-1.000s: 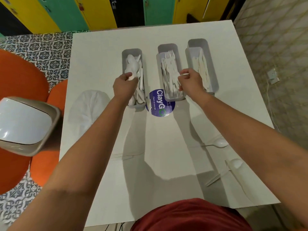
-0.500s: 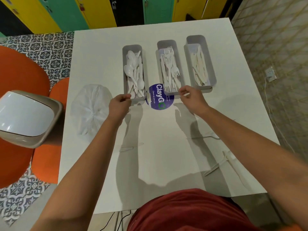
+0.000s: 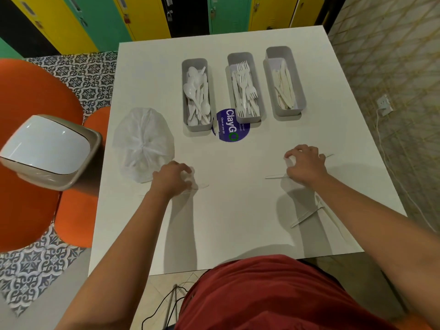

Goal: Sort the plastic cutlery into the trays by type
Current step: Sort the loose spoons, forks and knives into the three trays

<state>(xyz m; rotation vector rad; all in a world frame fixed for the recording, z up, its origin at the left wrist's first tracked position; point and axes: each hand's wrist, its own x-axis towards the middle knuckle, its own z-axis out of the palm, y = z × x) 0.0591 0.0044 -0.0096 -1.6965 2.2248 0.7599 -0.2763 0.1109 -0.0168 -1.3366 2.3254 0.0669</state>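
Three grey trays stand in a row at the far side of the white table: a left tray (image 3: 185, 67) of spoons, a middle tray (image 3: 240, 56) of forks and a right tray (image 3: 298, 86) of knives. My left hand (image 3: 170, 179) lies curled over a thin white piece of cutlery (image 3: 202, 186) on the table. My right hand (image 3: 306, 165) curls its fingertips on another white piece (image 3: 329, 155). A further thin piece (image 3: 273, 176) pokes out from under that hand. Two crossed pieces (image 3: 307, 215) lie beside my right forearm.
A knotted clear plastic bag (image 3: 142, 144) sits at the table's left edge, close to my left hand. A round blue sticker (image 3: 232, 129) lies between the left and middle trays. A bin with a white lid (image 3: 45, 148) and orange chairs (image 3: 28, 103) stand left of the table.
Both hands have drawn back from the trays toward me and come down on loose cutlery on the table. The pieces they held over the trays are gone from them.
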